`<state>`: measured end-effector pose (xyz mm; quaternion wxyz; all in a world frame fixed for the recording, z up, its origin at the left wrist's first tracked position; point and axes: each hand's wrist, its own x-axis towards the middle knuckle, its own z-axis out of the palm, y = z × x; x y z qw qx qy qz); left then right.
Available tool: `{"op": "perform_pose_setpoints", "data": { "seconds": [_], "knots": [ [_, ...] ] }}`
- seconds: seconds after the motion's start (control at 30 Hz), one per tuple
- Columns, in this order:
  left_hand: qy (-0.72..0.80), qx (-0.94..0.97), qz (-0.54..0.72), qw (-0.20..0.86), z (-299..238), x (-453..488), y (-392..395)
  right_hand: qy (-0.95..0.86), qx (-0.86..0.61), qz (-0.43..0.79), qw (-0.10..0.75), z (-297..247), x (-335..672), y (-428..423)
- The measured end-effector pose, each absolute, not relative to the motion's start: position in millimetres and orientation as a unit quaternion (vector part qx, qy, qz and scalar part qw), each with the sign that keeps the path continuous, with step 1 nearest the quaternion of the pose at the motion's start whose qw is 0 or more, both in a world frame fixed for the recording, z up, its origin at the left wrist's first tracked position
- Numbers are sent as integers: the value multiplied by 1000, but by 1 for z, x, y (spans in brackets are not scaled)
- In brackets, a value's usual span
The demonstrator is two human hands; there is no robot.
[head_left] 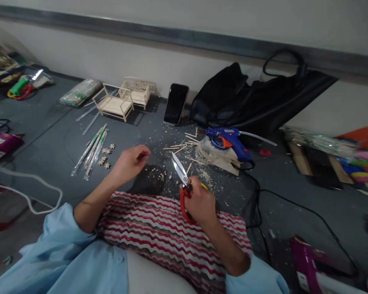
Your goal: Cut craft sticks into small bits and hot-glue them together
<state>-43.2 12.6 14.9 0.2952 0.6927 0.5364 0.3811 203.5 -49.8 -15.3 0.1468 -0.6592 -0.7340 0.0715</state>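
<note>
My right hand (200, 200) grips a pair of scissors (180, 168) by the red and yellow handles, the blades pointing up and away over the table. To the left, my left hand (129, 164) hovers above the tabletop with fingers curled together; whether something small is in them I cannot make out. Thin wooden sticks (179, 146) and cut scraps lie beyond the scissors. A blue glue gun (230, 141) rests to their right on a clear round container (207, 151). Small flower-shaped wooden pieces (104, 160) lie left of my left hand, beside packaged sticks (93, 149).
Two miniature wooden furniture frames (116, 105) stand near the wall, beside a propped phone (176, 104) and a black bag (245, 98). A black cable (257, 196) runs down the right side. A striped cloth (168, 237) covers my lap. More scissors (21, 87) lie far left.
</note>
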Motion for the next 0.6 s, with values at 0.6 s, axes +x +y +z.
{"op": "perform_pose_setpoints", "data": {
  "seconds": [0.6],
  "knots": [
    [550,817,144,91,-5,-73,5,-701,-684,134,148,-19,207,-48]
  ]
}}
